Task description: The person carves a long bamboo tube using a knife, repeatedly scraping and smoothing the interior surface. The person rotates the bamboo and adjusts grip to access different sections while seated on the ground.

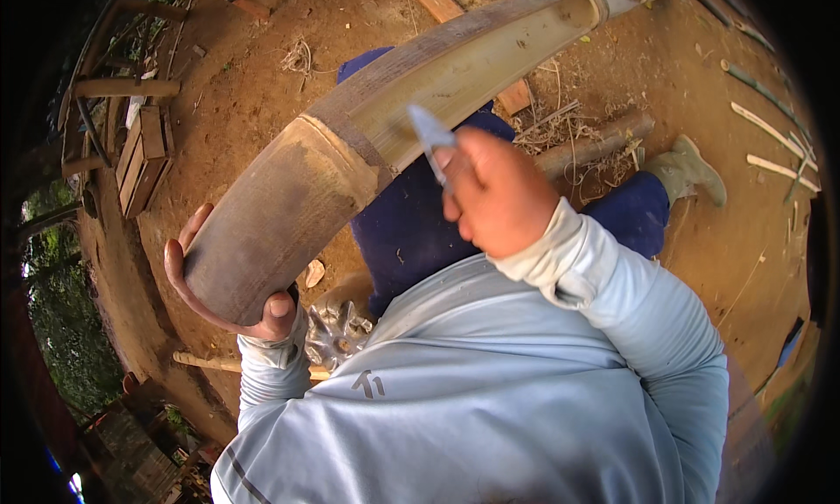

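A thick brown bamboo pole (289,189) slants from my lower left up to the far right, across my blue-trousered legs. Its near section is a whole round tube; past the node ring the upper side is cut away, showing the pale hollow inside. My left hand (273,322) is wrapped round the near end, fingers on the far side and thumb on the near side. In my right hand (503,193) is a knife (429,136), its pale pointed blade blurred and turned up toward the left, over the open hollow. Much of the knife's handle is hidden in my fist.
A clear plastic bottle (337,336) lies beside my left wrist. Dry shavings (560,128) and a cut pole (604,143) lie by my right boot (687,171). At left stands a wooden crate (143,163); light strips (774,132) lie on the dirt at right.
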`<state>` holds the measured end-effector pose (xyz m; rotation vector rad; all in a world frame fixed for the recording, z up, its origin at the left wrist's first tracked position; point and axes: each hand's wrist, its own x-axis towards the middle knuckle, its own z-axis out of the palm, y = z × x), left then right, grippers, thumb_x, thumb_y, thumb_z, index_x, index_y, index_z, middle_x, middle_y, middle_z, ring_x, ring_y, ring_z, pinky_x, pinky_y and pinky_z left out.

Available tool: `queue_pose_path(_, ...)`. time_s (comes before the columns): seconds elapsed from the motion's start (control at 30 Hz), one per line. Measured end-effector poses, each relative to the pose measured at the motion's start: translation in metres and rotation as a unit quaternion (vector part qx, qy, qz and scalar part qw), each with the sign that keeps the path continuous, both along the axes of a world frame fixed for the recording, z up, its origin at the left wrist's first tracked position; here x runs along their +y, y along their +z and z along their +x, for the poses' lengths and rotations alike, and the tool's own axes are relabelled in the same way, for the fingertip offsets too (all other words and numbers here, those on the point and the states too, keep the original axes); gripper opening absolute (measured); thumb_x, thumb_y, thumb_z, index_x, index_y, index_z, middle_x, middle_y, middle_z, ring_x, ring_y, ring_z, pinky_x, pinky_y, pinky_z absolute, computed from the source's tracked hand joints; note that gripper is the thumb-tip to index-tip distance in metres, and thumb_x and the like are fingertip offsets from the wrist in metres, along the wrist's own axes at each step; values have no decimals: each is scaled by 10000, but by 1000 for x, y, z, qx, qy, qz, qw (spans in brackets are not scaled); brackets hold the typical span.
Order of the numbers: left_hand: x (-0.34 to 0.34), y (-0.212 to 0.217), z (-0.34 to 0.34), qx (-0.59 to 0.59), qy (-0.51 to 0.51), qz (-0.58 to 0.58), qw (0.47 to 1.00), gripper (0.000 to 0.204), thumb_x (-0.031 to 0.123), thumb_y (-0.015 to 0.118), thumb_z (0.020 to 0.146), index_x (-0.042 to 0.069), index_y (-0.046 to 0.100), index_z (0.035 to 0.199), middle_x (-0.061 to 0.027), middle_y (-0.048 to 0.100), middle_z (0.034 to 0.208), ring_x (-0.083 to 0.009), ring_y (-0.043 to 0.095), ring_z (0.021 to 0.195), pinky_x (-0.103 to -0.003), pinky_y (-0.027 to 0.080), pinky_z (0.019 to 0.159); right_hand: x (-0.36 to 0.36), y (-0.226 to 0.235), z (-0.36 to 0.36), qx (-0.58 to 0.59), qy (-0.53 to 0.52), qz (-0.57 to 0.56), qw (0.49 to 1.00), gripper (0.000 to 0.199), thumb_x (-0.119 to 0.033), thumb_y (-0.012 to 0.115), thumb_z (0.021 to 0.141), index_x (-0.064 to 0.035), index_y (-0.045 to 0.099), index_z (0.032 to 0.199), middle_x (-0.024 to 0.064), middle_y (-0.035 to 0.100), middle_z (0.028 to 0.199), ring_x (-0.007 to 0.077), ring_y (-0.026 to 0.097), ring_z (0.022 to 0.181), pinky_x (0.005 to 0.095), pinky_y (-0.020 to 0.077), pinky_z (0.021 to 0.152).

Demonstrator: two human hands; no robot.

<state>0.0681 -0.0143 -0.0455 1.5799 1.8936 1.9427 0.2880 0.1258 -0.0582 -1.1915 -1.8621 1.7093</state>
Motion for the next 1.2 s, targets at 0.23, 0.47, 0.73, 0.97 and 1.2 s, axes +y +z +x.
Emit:
queue_pose_path(0.23, -2, 3, 2, 2, 3, -9, 1000, 1222, 654, 839, 654, 71, 212, 1527, -255, 482, 1351, -357, 534, 1233, -482, 487, 1009, -6, -2, 0, 10, 32, 53, 998, 228, -204, 486, 1033, -29, 545, 900, 42, 580, 629, 107, 516, 468, 279, 420, 451)
queue_pose_path(0.47, 2, 2, 4, 5, 5, 10, 1000, 1233, 652, 843, 651, 61, 205, 1525, -251, 477, 1356, -359, 538, 1229, -485, 482, 1020, -4, 4, -3, 4, 19, 49, 999, 255, -214, 560, 986, -3, 571, 843, 197, 614, 708, 377, 588, 645, 459, 455, 562)
queue_pose_path(0.73, 4, 3, 6, -24, -5, 8, 1000, 1241, 634, 867, 628, 71, 212, 1518, -240, 456, 1370, -362, 542, 1224, -491, 492, 1017, 3, 5, 6, 17, 20, -6, 1000, 253, -231, 496, 1031, -31, 562, 891, 39, 590, 624, 106, 537, 481, 286, 433, 461)
queue_pose_path(0.97, 3, 2, 3, -32, -9, 11, 999, 1255, 628, 875, 618, 69, 202, 1518, -237, 461, 1368, -368, 528, 1239, -501, 476, 1037, 4, 14, 13, 49, 53, -190, 979, 256, -240, 490, 1040, -40, 538, 887, 33, 582, 678, 81, 515, 491, 265, 423, 447)
queue_pose_path(1.2, 6, 0, 4, -50, -21, 37, 998, 1229, 587, 883, 634, 71, 200, 1515, -248, 453, 1376, -388, 516, 1251, -539, 466, 1048, 5, -3, 27, 167, -14, 167, 972, 308, -183, 676, 927, 1, 607, 1164, 47, 638, 909, 97, 597, 729, 253, 499, 644)
